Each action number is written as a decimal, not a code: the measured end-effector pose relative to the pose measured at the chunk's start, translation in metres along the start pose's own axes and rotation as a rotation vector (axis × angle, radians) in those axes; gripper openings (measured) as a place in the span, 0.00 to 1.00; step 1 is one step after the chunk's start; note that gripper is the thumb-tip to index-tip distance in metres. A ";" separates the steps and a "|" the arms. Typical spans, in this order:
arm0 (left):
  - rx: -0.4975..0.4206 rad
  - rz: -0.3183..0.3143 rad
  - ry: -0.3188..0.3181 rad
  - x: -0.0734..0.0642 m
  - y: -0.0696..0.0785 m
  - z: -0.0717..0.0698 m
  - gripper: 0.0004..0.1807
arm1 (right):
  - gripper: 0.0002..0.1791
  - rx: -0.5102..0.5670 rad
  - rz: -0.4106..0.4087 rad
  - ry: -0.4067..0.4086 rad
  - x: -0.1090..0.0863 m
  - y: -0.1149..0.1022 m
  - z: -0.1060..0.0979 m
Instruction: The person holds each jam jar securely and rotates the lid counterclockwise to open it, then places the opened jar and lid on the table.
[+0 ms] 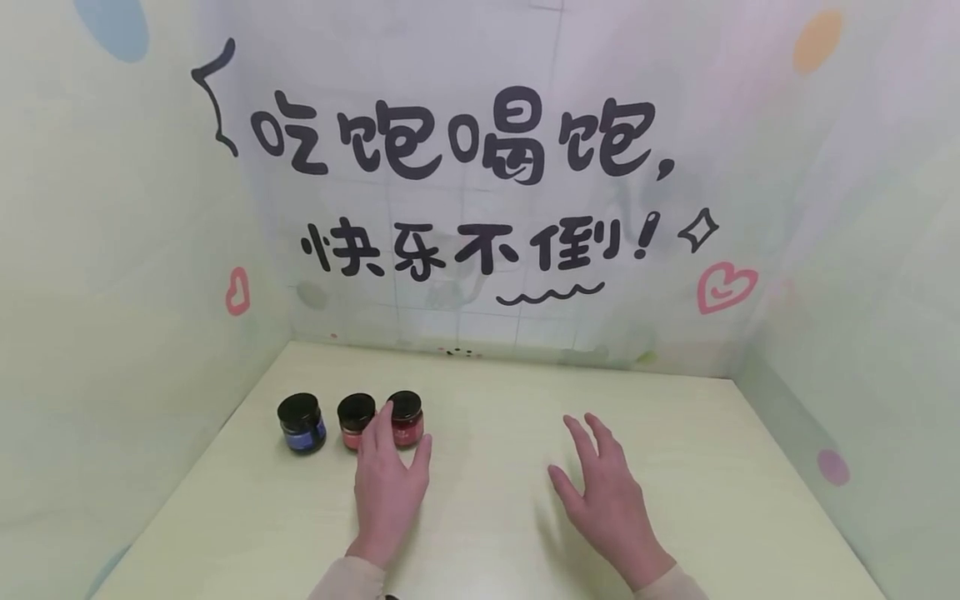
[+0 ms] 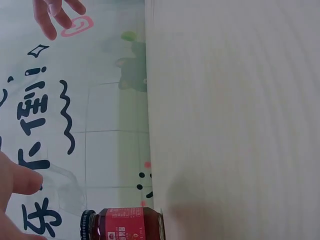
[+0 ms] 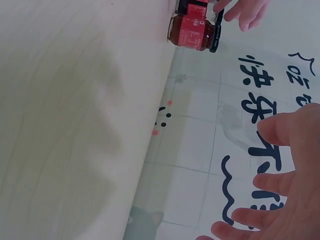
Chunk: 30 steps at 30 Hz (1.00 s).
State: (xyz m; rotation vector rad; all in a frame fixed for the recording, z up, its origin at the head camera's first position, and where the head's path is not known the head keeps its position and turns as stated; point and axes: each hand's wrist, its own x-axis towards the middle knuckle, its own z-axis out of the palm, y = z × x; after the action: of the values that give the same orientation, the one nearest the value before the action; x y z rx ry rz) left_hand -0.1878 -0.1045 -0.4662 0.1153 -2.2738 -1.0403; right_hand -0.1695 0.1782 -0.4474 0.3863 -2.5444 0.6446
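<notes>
Three small glass jars with black lids stand in a row at the table's left. The leftmost jar has a blue label, the middle jar a pinkish-red one. A deeper red label wraps the right jar, seen sideways in the left wrist view. My left hand hovers in front of the middle and right jars, overlapping both in the head view, fingers extended and thumb spread. Out to the right, my right hand hangs over the table with spread fingers, holding nothing.
The pale table is closed in by a printed back wall with large black lettering, and by side walls at left and right. Faint shadows of the hands fall on the tabletop.
</notes>
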 end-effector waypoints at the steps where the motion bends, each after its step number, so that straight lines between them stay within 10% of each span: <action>1: -0.007 -0.013 -0.006 0.000 -0.001 0.001 0.40 | 0.37 0.001 -0.001 -0.005 0.000 0.000 0.000; 13: -0.108 -0.190 -0.122 0.010 -0.017 0.007 0.39 | 0.37 -0.001 -0.035 -0.048 0.001 -0.002 0.001; 30: -0.146 -0.249 -0.097 0.020 -0.022 0.014 0.40 | 0.38 -0.013 -0.059 -0.076 0.008 -0.010 0.006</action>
State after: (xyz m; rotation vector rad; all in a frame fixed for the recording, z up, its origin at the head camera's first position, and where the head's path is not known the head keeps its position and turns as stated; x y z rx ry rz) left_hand -0.2153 -0.1173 -0.4785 0.2994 -2.3025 -1.3639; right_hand -0.1749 0.1654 -0.4435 0.4890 -2.5971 0.6018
